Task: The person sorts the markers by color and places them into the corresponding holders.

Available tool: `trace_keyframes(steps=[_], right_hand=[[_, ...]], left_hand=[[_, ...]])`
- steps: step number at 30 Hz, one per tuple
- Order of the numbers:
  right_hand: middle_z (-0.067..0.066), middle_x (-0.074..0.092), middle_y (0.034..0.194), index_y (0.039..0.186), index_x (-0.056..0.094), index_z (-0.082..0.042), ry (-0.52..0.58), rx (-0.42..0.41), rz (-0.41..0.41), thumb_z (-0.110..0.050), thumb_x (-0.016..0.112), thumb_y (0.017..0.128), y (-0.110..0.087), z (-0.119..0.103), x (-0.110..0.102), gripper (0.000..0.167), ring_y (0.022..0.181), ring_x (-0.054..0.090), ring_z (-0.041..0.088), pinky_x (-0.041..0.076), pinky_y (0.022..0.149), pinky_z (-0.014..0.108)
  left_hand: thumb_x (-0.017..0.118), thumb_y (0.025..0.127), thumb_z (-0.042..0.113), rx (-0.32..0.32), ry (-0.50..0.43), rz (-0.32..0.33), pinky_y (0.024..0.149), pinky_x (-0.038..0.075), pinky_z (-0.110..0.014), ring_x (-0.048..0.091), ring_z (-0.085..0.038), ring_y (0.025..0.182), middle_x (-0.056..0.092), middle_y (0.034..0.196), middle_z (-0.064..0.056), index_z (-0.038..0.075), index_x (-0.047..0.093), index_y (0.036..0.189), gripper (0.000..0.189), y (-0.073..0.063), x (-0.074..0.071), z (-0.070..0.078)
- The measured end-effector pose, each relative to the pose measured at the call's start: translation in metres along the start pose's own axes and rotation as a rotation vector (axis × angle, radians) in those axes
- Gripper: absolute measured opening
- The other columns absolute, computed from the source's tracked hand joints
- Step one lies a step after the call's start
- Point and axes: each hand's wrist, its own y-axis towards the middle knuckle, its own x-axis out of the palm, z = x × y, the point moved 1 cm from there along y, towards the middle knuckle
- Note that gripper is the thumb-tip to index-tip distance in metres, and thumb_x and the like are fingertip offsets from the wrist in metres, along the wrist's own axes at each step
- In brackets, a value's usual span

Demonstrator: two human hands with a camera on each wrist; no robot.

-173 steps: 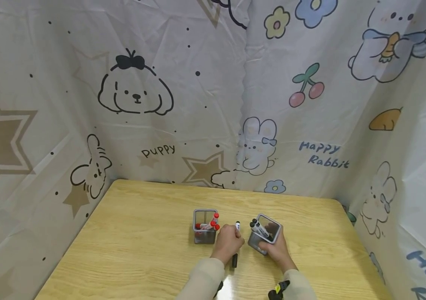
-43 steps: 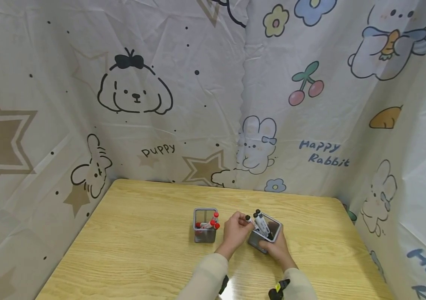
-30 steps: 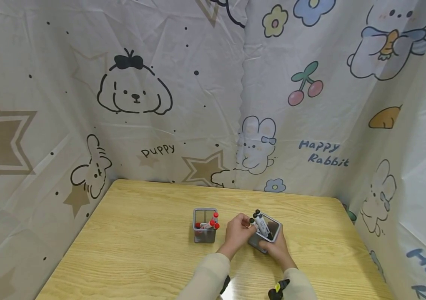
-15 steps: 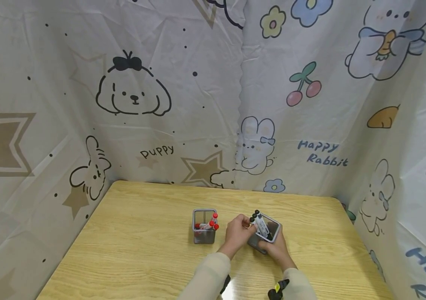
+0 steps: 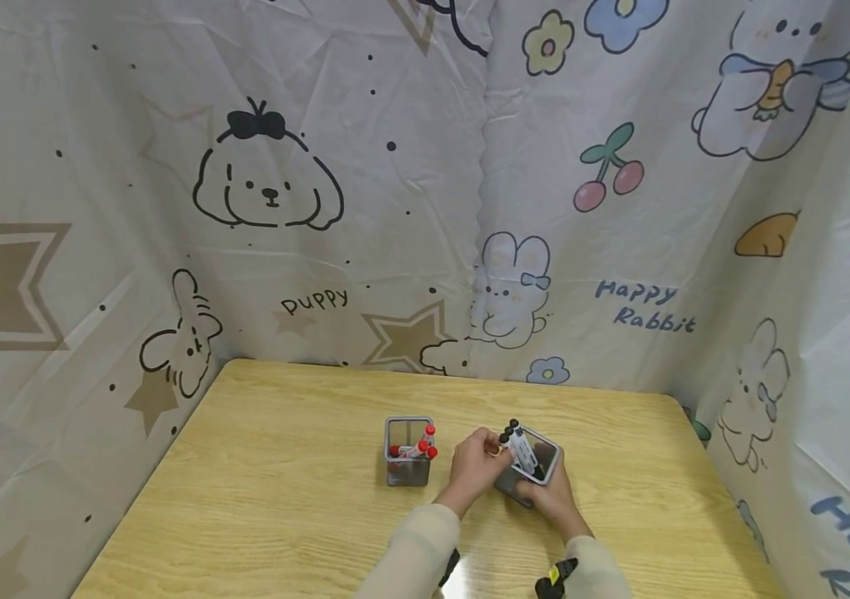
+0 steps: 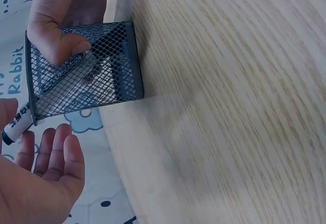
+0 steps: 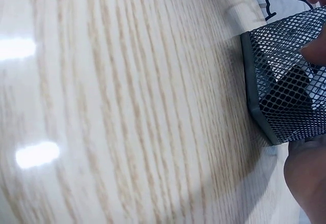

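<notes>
My right hand (image 5: 555, 499) grips a dark mesh pen holder (image 6: 107, 74), tilted toward the left, with its thumb across one side. Several white markers with black caps (image 5: 522, 453) stand inside it, leaning to the left past the rim. At the rim, my left hand (image 5: 476, 466) has thumb and index finger on either side of one marker (image 6: 20, 124), near its black end; its lower part shows through the mesh. The other fingers of that hand are loosely bent. Right wrist view: the holder's base edge (image 7: 250, 76) is close to the tabletop.
A second mesh pen holder (image 5: 408, 474) stands upright to the left, with several red-capped markers (image 5: 423, 448) in it. Both are on a light wooden table (image 5: 283, 466). A patterned cloth (image 5: 395, 208) hangs behind the table and along its sides.
Between the holders, my left hand held a marker over the table; it has since moved right, and that marker slid down into the tilted holder. The right hand kept its grip. Little differs over the last second.
</notes>
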Motion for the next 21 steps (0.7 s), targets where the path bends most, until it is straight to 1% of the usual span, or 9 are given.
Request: trace_keyframes(steps=[3,7,9,11,14,15,17,19,21], right_hand=[[0.025,0.047,0.123,0.126,0.033,0.006,0.002,0.007,-0.010,0.009,0.071,0.054,0.000,0.000,-0.002,0.082,0.108,0.046,0.032,0.036,0.091,0.029],[0.027,0.044,0.127,0.132,0.030,0.005,-0.009,0.065,-0.059,0.007,0.073,0.058,-0.003,-0.002,-0.006,0.086,0.113,0.044,0.035,0.034,0.096,0.040],[0.029,0.041,0.130,0.136,0.025,0.004,-0.049,0.102,-0.095,0.003,0.075,0.061,-0.006,-0.003,-0.007,0.090,0.118,0.042,0.039,0.030,0.100,0.047],[0.031,0.037,0.133,0.139,0.020,0.004,-0.105,0.135,-0.126,-0.003,0.077,0.065,-0.010,-0.005,-0.010,0.095,0.123,0.036,0.043,0.023,0.102,0.052],[0.034,0.031,0.137,0.142,0.010,0.005,-0.173,0.146,-0.148,-0.014,0.079,0.070,-0.017,-0.010,-0.015,0.101,0.128,0.026,0.047,0.016,0.103,0.056],[0.035,0.028,0.137,0.143,0.008,0.005,-0.180,0.146,-0.144,-0.018,0.078,0.072,-0.019,-0.013,-0.017,0.102,0.129,0.024,0.047,0.016,0.102,0.058],[0.034,0.027,0.138,0.144,0.005,0.004,-0.175,0.137,-0.115,-0.024,0.074,0.077,-0.024,-0.019,-0.020,0.100,0.128,0.023,0.047,0.019,0.101,0.059],[0.032,0.027,0.137,0.144,0.005,0.003,-0.153,0.116,-0.056,-0.029,0.070,0.082,-0.029,-0.025,-0.023,0.096,0.126,0.025,0.045,0.024,0.099,0.058],[0.030,0.030,0.133,0.143,0.009,0.004,-0.142,0.078,0.009,-0.029,0.068,0.084,-0.035,-0.031,-0.026,0.089,0.122,0.029,0.043,0.029,0.096,0.058]], left_hand=[[0.075,0.076,0.021,0.021,-0.003,-0.003,0.063,0.046,-0.027,0.057,-0.009,0.070,0.062,0.081,0.002,0.009,0.061,0.088,0.021,-0.003,-0.004,0.003],[0.073,0.078,0.019,0.051,-0.001,0.009,0.065,0.047,-0.030,0.059,-0.017,0.075,0.061,0.085,-0.001,0.009,0.061,0.094,0.023,-0.010,-0.013,0.004],[0.072,0.078,0.018,0.062,0.004,0.012,0.066,0.047,-0.030,0.059,-0.019,0.077,0.060,0.086,-0.002,0.009,0.061,0.096,0.023,-0.014,-0.018,0.004],[0.072,0.078,0.016,0.076,0.002,0.005,0.067,0.047,-0.029,0.059,-0.020,0.077,0.060,0.086,-0.004,0.009,0.061,0.096,0.022,-0.018,-0.023,0.004],[0.071,0.079,0.016,0.124,-0.014,-0.008,0.066,0.047,-0.029,0.059,-0.021,0.077,0.060,0.087,-0.006,0.008,0.060,0.094,0.020,-0.025,-0.032,0.006],[0.071,0.080,0.017,0.140,-0.023,-0.012,0.066,0.047,-0.029,0.060,-0.021,0.076,0.061,0.087,-0.006,0.008,0.061,0.094,0.019,-0.027,-0.035,0.007],[0.070,0.080,0.017,0.179,-0.032,-0.010,0.066,0.048,-0.028,0.060,-0.021,0.076,0.061,0.088,-0.006,0.008,0.061,0.093,0.018,-0.031,-0.041,0.008],[0.070,0.080,0.017,0.206,-0.036,0.000,0.065,0.048,-0.028,0.061,-0.020,0.076,0.062,0.088,-0.007,0.008,0.062,0.092,0.017,-0.035,-0.047,0.009],[0.069,0.080,0.016,0.229,-0.029,0.016,0.063,0.047,-0.027,0.061,-0.019,0.076,0.063,0.088,-0.007,0.009,0.062,0.091,0.015,-0.039,-0.054,0.010]])
